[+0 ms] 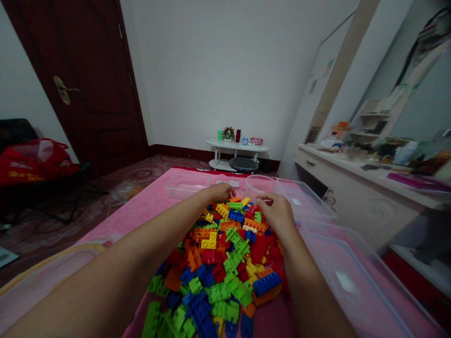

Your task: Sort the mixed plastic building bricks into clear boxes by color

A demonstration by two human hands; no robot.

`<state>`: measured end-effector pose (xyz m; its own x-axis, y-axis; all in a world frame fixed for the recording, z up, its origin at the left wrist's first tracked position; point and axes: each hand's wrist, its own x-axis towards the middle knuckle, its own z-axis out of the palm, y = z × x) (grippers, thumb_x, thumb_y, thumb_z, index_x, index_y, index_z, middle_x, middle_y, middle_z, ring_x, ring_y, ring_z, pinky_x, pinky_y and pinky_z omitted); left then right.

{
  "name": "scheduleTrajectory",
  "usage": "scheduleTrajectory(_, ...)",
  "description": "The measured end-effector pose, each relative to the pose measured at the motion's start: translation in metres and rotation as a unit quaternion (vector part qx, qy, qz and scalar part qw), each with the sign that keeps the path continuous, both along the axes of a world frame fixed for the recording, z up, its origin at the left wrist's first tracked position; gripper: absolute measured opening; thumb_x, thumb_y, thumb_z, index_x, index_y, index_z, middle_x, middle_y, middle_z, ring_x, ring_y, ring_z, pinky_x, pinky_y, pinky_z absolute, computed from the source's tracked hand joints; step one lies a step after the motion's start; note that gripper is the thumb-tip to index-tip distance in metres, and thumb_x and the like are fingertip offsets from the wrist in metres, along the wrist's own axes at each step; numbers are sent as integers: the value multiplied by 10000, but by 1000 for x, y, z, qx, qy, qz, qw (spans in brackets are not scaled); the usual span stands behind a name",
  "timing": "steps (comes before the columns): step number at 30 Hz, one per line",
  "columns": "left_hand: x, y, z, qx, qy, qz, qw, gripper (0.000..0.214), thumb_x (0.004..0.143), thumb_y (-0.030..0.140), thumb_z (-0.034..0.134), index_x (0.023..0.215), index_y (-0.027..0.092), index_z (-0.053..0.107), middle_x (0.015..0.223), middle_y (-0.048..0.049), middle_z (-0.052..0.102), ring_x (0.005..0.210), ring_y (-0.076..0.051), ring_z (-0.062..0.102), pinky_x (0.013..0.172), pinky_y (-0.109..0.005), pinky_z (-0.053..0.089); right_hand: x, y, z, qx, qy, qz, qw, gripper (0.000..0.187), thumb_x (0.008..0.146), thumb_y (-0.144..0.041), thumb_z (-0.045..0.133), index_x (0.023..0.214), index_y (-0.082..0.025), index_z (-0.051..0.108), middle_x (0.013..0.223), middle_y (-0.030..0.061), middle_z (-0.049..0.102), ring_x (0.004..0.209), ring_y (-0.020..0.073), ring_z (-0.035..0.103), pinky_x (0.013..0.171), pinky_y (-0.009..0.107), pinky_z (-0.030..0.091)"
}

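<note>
Heap of bright toy blocks (225,263) on pink cloth (148,206), clear bin (352,281) just right of the heap, right hand (278,211) on the heap's far right, fingertips pinched, left hand (220,191) curled over its far edge, neither grasp tellable, clear tub (186,185) beyond.

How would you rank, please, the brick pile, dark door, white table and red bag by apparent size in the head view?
dark door
brick pile
red bag
white table, which stands far off, so its real size is unsure
</note>
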<state>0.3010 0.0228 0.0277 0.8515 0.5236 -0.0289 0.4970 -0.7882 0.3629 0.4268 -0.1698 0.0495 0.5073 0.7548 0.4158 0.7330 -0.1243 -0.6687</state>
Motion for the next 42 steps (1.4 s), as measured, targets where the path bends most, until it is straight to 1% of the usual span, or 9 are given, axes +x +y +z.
scheduleTrajectory(7, -18, -34, 35, 39, -88, 32, 995, 529, 831, 238, 505, 1342, 120, 442, 1299, -134, 542, 1073, -204, 573, 902, -283, 431, 6, 1, -3, 20, -9, -30, 999, 221, 727, -285, 540, 808, -179, 716, 834, 67, 714, 770, 208, 654, 684, 294, 465)
scheduleTrajectory(13, -71, -125, 58, 1, -215, 29, 976, 372, 862, 323, 471, 1157, 155, 622, 1150, -80, 653, 999, -196, 609, 880, -308, 454, 13, -1, 0, 114, -1, -65, 991, 265, 688, -252, 563, 900, -168, 698, 917, 78, 689, 720, 180, 637, 709, 305, 478)
scheduleTrajectory(16, -94, -181, 55, 59, -214, 45, 974, 324, 861, 341, 482, 1104, 207, 650, 1112, -60, 662, 1023, -215, 588, 904, -348, 439, 15, -6, 9, 239, 28, -119, 963, 294, 679, -214, 553, 936, -154, 682, 903, 71, 674, 689, 156, 615, 704, 302, 487)
scheduleTrajectory(19, -100, -225, 44, 96, -180, -7, 979, 238, 845, 315, 511, 963, 201, 684, 990, -69, 662, 976, -214, 580, 884, -343, 446, 14, -15, 26, 371, 63, -149, 914, 297, 685, -198, 549, 957, -151, 659, 879, 49, 658, 727, 154, 616, 700, 300, 497)
scheduleTrajectory(22, -95, -247, 32, 140, -168, -23, 975, 229, 819, 319, 550, 976, 201, 668, 1053, -86, 610, 1062, -247, 523, 946, -400, 413, 11, -24, 45, 472, 110, -120, 867, 288, 677, -177, 561, 954, -166, 635, 893, 24, 644, 749, 147, 633, 678, 282, 503)
scheduleTrajectory(25, -90, -247, 21, 174, -166, -21, 970, 275, 820, 300, 542, 1063, 216, 638, 1166, -92, 552, 1182, -278, 438, 1037, -475, 322, 9, -29, 54, 495, 134, -89, 854, 238, 674, -170, 560, 899, -181, 638, 854, 2, 637, 731, 135, 632, 654, 260, 497)
scheduleTrajectory(32, -89, -236, -5, 170, -163, -6, 972, 367, 856, 408, 472, 1165, 247, 588, 1315, -87, 479, 1259, -292, 385, 1080, -521, 243, 12, -7, 25, 356, 172, -52, 917, 240, 646, -235, 601, 863, -146, 653, 812, 29, 659, 733, 150, 610, 653, 271, 488)
scheduleTrajectory(36, -86, -235, -15, 165, -158, -6, 974, 409, 866, 441, 434, 1207, 257, 565, 1384, -97, 428, 1300, -312, 338, 1081, -546, 214, 18, 28, 16, 131, -33, -71, 988, 348, 777, -259, 438, 1051, -129, 608, 1025, 97, 660, 927, 180, 615, 801, 306, 478)
scheduleTrajectory(42, -85, -233, -16, 152, -148, -9, 977, 445, 863, 451, 427, 1240, 247, 545, 1406, -126, 407, 1311, -333, 326, 1078, -569, 196, 44, 66, 3, -139, -177, -71, 972, 375, 632, -209, 644, 1007, -212, 658, 1081, 98, 664, 1030, 284, 576, 875, 442, 413)
